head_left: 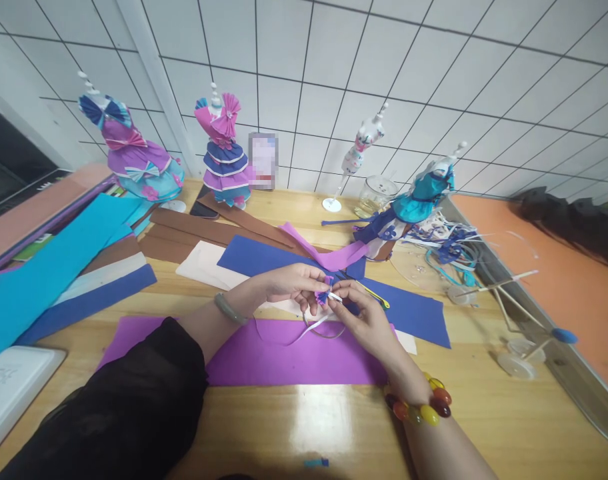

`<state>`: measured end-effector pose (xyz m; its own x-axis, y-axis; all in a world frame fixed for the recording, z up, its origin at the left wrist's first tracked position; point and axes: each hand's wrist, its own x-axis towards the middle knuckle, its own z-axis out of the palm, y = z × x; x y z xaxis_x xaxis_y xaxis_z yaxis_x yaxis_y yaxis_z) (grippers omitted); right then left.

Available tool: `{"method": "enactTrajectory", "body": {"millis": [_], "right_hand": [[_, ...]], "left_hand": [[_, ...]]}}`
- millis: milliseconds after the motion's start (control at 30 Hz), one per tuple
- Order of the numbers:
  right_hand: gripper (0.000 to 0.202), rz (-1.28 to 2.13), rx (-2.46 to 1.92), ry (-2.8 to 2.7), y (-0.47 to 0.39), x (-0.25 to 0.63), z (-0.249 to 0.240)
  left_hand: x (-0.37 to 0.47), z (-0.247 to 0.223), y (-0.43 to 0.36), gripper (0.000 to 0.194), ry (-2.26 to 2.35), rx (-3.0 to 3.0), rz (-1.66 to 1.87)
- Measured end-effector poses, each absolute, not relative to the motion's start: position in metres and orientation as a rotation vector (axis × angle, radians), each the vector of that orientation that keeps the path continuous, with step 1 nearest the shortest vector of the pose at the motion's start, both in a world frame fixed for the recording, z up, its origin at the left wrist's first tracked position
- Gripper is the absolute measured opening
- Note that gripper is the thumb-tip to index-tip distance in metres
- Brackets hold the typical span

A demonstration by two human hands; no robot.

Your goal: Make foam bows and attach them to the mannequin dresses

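Note:
Between both hands, above a purple sheet (294,360), is a small gathered purple and blue piece (323,293). My left hand (297,285) pinches its left side with fingertips. On the other side, my right hand (361,312) is closed at its edge, with a narrow white strip (311,328) at the fingertips. The strip curls down from the piece over the purple sheet. Behind the hands lie a dark blue sheet (264,257) and a tool with yellow handles (377,293), partly hidden by my right hand.
Small dress forms in paper-like dresses (139,160) (227,160) (419,197) and a bare form (361,143) stand along the wall. Brown strips (184,233) and turquoise sheets (59,267) lie left, by a white device (19,380). Right are tangled strips (449,240) and sticks on round bases (519,360).

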<state>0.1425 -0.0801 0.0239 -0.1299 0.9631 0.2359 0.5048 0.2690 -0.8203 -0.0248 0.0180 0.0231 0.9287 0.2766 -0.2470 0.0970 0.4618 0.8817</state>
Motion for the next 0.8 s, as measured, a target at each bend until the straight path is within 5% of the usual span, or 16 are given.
{"method": "enactTrajectory", "body": {"millis": [800], "right_hand": [[0.017,0.834,-1.359,-1.739,-0.0794,0.1437,0.0262]], "left_hand": [[-0.0254,0.0137,0.0202,0.025,0.39,1.066,0.201]]}}
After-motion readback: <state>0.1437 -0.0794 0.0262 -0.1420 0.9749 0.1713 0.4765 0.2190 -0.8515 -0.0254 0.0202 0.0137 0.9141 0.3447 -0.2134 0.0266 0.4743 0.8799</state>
